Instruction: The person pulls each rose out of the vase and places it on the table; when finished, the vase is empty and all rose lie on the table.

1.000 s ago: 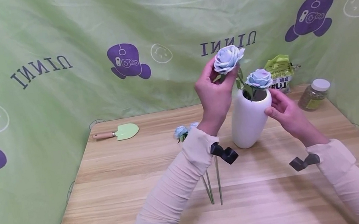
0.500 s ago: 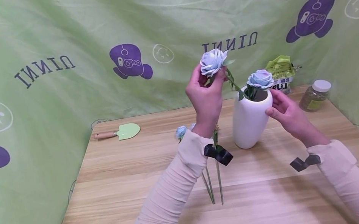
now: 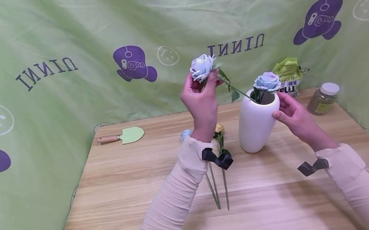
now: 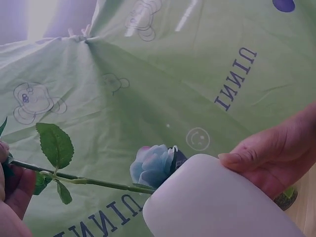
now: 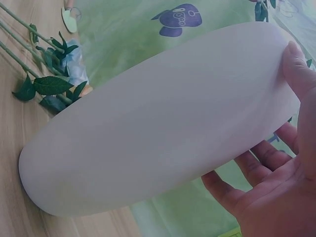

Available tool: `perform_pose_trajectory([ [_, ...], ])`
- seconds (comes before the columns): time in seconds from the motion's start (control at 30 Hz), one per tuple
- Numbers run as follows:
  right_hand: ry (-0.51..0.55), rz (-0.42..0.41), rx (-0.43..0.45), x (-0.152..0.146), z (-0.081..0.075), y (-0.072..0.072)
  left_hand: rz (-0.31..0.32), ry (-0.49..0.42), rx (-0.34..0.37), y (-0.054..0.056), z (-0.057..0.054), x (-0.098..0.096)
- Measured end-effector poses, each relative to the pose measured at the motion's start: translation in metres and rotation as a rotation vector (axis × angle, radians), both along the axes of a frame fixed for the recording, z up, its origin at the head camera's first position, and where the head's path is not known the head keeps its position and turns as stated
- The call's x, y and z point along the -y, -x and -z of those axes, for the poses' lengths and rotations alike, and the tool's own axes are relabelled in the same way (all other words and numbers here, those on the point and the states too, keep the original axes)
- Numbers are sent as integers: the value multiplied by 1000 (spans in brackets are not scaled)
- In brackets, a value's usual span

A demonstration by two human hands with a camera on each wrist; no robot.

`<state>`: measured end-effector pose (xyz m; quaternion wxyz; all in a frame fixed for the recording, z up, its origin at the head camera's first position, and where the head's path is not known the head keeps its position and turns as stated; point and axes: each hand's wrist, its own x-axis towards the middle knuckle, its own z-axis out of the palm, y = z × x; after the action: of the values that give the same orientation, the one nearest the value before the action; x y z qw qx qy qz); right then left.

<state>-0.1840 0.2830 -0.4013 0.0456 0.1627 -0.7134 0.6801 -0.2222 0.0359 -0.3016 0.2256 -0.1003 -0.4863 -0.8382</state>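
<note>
In the head view, my left hand (image 3: pixel 199 103) pinches a pale blue artificial rose (image 3: pixel 202 67) just under its bloom. The rose's leafy stem (image 4: pixel 94 181) slants down to the right into the mouth of a white vase (image 3: pixel 258 128). A second blue rose (image 3: pixel 267 81) stands in the vase, its bloom above the rim. My right hand (image 3: pixel 294 117) holds the vase near the top on its right side, thumb on the front. From the right wrist view, fingers (image 5: pixel 224 190) lie along the vase's side. The stem ends inside the vase are hidden.
On the wooden table, partly behind my left forearm, lie a blue rose (image 3: pixel 185 134), a yellow flower (image 3: pixel 219 129) and their stems. A green trowel (image 3: pixel 132 134) lies at back left. Behind the vase are a green bag (image 3: pixel 287 73) and a white-lidded jar (image 3: pixel 324 99).
My left hand has moved left with the rose, so its stem now leans more and shows a longer stretch outside the vase. The right hand and vase have stayed put.
</note>
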Motion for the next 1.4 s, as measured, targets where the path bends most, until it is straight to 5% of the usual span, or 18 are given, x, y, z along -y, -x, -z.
perform_pose_trajectory([
  [0.63,10,-14,-13,0,0,-1,-13,-306,128,12,6,20],
  [1.4,39,-20,-27,1,1,-1,-20,-471,317,18,35,42],
])
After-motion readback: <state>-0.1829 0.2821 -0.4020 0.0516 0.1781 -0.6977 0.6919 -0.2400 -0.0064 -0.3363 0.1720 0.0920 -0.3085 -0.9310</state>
